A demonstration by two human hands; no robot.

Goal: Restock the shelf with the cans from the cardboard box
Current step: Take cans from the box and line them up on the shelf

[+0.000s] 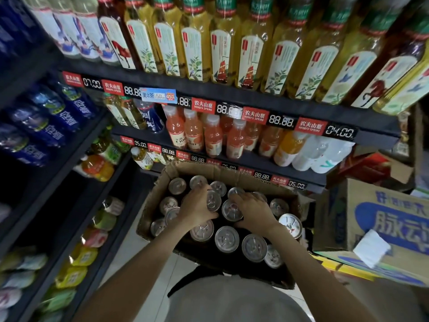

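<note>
Corrugated brown cardboard box (162, 180) holding upright cylindrical cans (227, 239) with shiny silver pull-tab lids; left hand (197, 209) and right hand (254, 211) each curl, fingers bent, over can tops.

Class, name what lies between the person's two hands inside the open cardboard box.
In the head view, silver-topped cans stand between the left hand and right hand.

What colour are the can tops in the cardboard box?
Silver metallic can tops, in the cardboard box; head view.
</note>
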